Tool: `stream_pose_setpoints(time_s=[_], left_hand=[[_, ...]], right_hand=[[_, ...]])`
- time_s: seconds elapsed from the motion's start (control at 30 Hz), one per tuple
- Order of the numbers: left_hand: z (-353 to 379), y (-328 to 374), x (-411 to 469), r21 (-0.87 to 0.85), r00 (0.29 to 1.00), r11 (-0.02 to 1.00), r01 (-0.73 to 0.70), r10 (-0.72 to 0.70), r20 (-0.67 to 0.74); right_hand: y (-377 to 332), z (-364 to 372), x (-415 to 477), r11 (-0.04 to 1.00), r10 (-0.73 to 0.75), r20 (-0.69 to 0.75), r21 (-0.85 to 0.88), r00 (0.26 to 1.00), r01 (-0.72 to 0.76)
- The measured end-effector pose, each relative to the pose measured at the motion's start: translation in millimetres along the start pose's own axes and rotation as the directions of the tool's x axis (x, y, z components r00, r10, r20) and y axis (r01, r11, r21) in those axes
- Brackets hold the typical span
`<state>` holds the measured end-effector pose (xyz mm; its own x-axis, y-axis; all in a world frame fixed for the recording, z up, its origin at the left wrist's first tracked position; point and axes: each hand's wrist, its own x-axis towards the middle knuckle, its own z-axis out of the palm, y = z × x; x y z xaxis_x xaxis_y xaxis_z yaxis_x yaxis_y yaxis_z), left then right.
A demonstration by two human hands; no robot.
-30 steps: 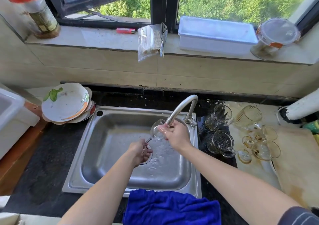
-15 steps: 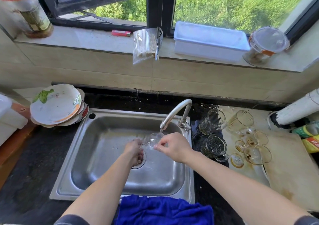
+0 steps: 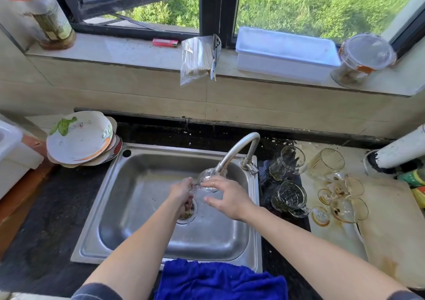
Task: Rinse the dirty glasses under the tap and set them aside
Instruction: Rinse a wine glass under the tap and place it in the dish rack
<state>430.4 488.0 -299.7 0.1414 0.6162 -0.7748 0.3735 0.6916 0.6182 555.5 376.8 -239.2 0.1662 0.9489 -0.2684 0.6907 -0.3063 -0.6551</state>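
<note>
So the left hand [image 3: 184, 194] is clenched round the stem of a clear stemmed glass [image 3: 208, 180], holding it tipped sideways right under the tap [image 3: 232, 154] spout, over the sink [image 3: 142, 173]. The right hand [image 3: 230, 198] is pretty much spread out, straightish fingers just touching the bowl, not really grabbing it. Counting the rest on the counter to the right: two clear mugs [image 3: 290, 161] and three amber glasses [image 3: 327, 164] lying on their sides, two of them stemmed. One blue cloth [image 3: 218, 281] on the sink's front edge, one stack of plates [image 3: 78, 136] off to the left.
</note>
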Motion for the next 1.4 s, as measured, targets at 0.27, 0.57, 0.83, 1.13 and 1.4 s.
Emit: stream_pose_setpoints(time_s=[0.27,0.57,0.83,1.13,1.4], left_hand=[[-5.8,14.1,-18.0,0.136,1.0,0.991,0.018,-0.018,-0.001],[-13.9,13.9,-11.5,0.168,0.996,0.985,0.041,-0.055,0.075],[2.6,-3.8,8.1,-0.268,0.999,0.963,-0.039,0.031,-0.035],[-15.1,13.7,8.8,0.067,0.978,0.983,0.169,-0.176,0.113],[-19.6,14.1,4.6,0.141,0.94,0.98,0.139,-0.175,0.294]], right_hand=[[0.3,-6.9,7.2,0.966,-0.169,0.017,-0.197,0.985,0.169],[4.0,-6.4,8.0,0.975,-0.168,-0.021,-0.154,0.986,0.163],[2.5,8.5,8.9,0.964,0.155,-0.16,0.24,0.975,-0.114],[4.9,-8.1,12.1,0.957,-0.238,-0.013,-0.171,0.971,0.233],[6.6,3.3,18.1,0.992,-0.1,-0.032,0.072,0.994,0.102]])
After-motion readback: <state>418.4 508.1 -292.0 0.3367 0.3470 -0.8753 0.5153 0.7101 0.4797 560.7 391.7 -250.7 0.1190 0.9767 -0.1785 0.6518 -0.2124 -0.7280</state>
